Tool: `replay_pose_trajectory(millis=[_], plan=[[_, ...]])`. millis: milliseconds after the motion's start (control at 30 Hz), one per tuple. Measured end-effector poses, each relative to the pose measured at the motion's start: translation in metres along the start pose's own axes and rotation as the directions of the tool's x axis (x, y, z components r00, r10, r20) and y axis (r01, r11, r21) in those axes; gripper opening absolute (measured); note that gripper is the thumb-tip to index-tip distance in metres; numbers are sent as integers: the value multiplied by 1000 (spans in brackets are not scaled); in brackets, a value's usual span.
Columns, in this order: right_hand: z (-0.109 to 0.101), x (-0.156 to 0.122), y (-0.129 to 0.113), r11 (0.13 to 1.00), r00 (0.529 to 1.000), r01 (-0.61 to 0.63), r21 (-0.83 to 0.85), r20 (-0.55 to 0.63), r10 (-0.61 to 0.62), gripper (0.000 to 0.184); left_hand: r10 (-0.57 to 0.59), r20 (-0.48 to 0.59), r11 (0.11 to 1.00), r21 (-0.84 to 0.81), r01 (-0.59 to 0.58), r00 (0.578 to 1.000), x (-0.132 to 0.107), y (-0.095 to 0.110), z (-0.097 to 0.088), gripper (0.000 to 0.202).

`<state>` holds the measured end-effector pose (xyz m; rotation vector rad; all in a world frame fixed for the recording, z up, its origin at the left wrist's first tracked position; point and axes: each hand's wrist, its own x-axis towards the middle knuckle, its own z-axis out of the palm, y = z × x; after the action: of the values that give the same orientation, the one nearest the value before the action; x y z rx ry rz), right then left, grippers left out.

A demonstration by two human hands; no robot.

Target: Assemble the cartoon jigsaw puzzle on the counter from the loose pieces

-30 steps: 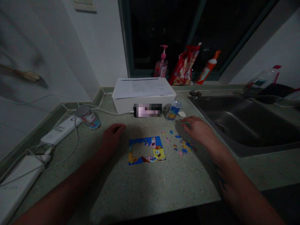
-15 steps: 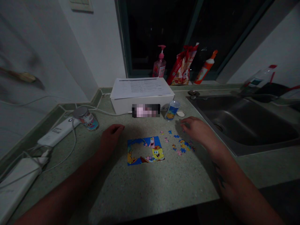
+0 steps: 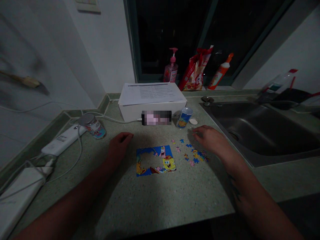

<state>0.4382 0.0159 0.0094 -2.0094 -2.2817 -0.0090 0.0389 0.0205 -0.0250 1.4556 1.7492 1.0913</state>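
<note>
A picture jigsaw puzzle (image 3: 168, 163) lies flat on the counter, its cartoon border joined around a gap in the middle and upper left. To the left of it rests my left hand (image 3: 120, 145), fingers curled together, with nothing visible in them. Loose jigsaw pieces (image 3: 196, 160) are heaped and scattered to the right of the puzzle. My right hand (image 3: 211, 138) hovers or rests just behind that heap, fingers loosely bent and slightly apart, holding nothing I can see. Near its fingertips stands a small blue-labelled can (image 3: 184, 118), with a round lid (image 3: 193, 122) beside it.
A white box (image 3: 152, 108) topped with printed paper (image 3: 152, 93) stands at the back, a blurred-out device (image 3: 156, 118) against it. A lidded jar (image 3: 93, 126), power strip (image 3: 61, 140) and cables sit on the left. To the right is a steel sink (image 3: 265, 133).
Both hands hold the same places and poses. The whole view has shifted very slightly; puzzle and loose pieces look unchanged.
</note>
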Motion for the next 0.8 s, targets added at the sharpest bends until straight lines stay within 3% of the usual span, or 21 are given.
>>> replay_pose_trajectory(millis=[800], plan=[[4,0,5,1000,1000,12,13,2,-13,30,-3,3,1000,-3,3,1000,-1,4,0,37]])
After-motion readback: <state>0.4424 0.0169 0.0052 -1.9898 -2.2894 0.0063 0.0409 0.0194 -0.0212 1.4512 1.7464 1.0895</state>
